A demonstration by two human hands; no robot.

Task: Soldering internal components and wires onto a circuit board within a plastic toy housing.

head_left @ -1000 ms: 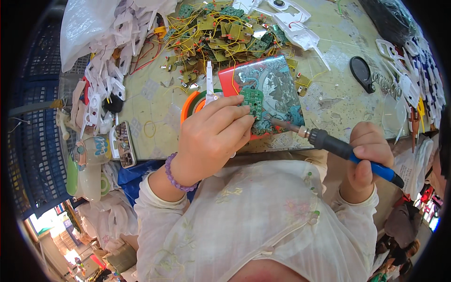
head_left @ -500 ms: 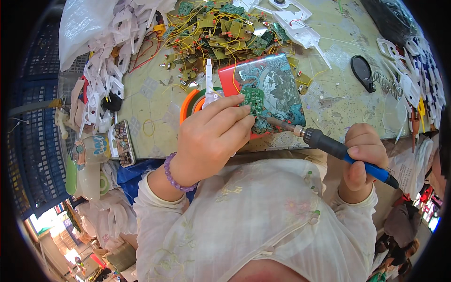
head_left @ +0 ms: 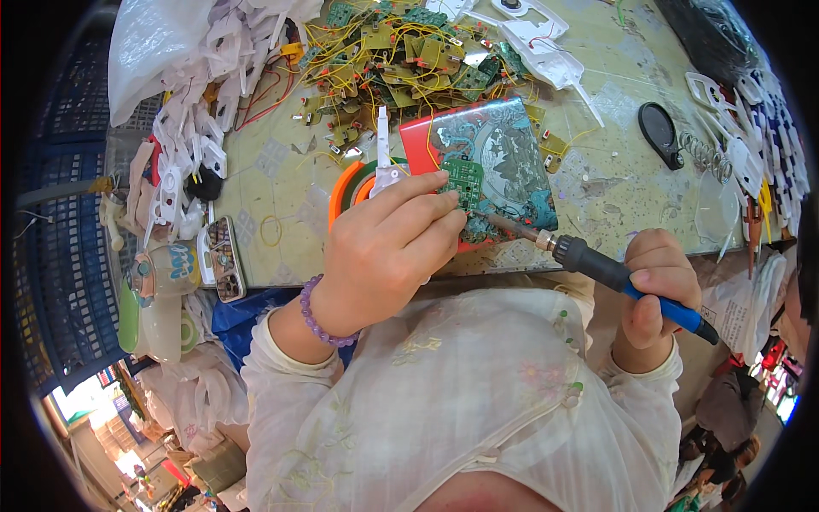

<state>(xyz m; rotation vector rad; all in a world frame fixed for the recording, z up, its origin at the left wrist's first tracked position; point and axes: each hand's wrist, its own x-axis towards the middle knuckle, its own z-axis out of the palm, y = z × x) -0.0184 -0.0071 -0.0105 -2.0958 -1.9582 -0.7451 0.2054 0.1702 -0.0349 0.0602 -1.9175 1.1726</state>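
Observation:
My left hand, with a purple bead bracelet at the wrist, has its fingers pressed together on the left edge of a small green circuit board. The board lies over a red box or pad with a worn, stained top. In my right hand is a soldering iron with a black and blue handle. Its darkened tip points left, close to the board's lower right corner; whether they touch I cannot tell. Beside my left fingers stand a white plastic part and an orange ring-shaped roll, partly hidden.
Circuit boards with yellow wires are heaped at the back. White plastic housings pile up at the left, above a phone. At the right lie a black oval part, a metal coil and more white housings.
My left hand and the circuit board have shifted very slightly to the right. My right hand has moved a touch to the left, with the soldering iron still in it.

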